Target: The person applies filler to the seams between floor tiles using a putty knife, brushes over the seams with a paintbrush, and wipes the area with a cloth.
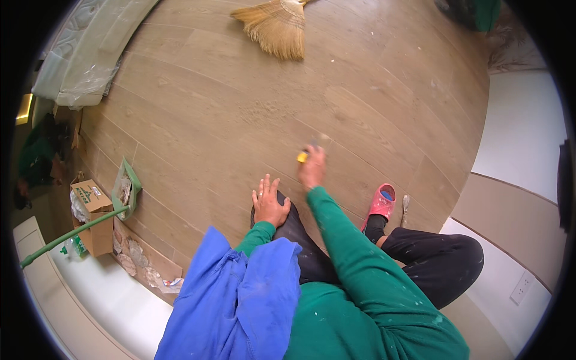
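Observation:
My right hand [312, 169] reaches out over the wood-look floor [210, 108], closed around a scraper [303, 156]. Yellow shows on its handle, and motion blurs its blade end near the floor. A patch of pale dust and crumbs [270, 112] lies beyond it, slightly to the left. My left hand [270, 204] rests on my bent knee in dark trousers, fingers spread, holding nothing. On the right, a narrow tool with a pale end [405, 207] lies beside my foot in a pink slip-on shoe [383, 201].
A straw broom [276, 27] lies at the far side. To the left are a long-handled green dustpan [129, 186], a cardboard box [93, 210], a green bottle [74, 247] and scraps. Plastic-wrapped furniture [90, 54] stands far left. A white wall with a socket [522, 287] borders the right.

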Demonstrator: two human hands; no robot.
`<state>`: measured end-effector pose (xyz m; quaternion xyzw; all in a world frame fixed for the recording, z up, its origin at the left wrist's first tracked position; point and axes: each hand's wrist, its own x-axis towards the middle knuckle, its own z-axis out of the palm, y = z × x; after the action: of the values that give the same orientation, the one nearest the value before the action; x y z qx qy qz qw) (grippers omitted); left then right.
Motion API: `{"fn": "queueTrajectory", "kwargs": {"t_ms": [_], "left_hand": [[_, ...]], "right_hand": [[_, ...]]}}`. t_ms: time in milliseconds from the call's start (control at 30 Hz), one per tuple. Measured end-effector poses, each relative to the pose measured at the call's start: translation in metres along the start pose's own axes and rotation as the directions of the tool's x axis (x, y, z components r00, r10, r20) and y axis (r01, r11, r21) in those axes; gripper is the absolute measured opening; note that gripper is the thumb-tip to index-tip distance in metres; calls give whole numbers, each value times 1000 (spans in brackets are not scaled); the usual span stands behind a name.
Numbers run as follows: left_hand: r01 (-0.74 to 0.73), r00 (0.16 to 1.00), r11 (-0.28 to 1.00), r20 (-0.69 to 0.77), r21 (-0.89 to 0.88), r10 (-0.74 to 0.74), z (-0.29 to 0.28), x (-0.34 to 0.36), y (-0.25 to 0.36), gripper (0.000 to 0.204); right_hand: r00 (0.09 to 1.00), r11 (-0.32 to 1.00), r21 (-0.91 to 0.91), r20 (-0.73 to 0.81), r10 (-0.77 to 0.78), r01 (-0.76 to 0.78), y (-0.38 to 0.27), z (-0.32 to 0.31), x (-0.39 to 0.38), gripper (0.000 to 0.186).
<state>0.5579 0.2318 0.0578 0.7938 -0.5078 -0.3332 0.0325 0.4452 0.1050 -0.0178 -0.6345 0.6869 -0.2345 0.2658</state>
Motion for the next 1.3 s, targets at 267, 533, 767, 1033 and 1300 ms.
{"fn": "queueTrajectory", "kwargs": {"t_ms": [267, 533, 767, 1033, 1300], "left_hand": [[1, 998, 1000, -62, -9, -2, 5, -2, -11, 72], [-38, 998, 999, -50, -8, 37, 10, 1, 1, 79], [-392, 892, 775, -411, -495, 188, -21, 9, 63, 86], [-682, 729, 555, -378, -476, 571, -1, 35, 175, 49], [-458, 839, 517, -159, -723, 521, 104, 134, 139, 34]], "right_hand": [[943, 932, 168, -146, -298, 320, 16, -74, 54, 24], [992, 996, 36, 90, -89, 86, 10, -24, -25, 30], [753, 895, 99, 505, -422, 435, -79, -135, 16, 26], [646, 977, -99, 762, -49, 190, -117, -365, 26, 59], [935, 993, -108, 353, -14, 55, -83, -464, 39, 38]]}}
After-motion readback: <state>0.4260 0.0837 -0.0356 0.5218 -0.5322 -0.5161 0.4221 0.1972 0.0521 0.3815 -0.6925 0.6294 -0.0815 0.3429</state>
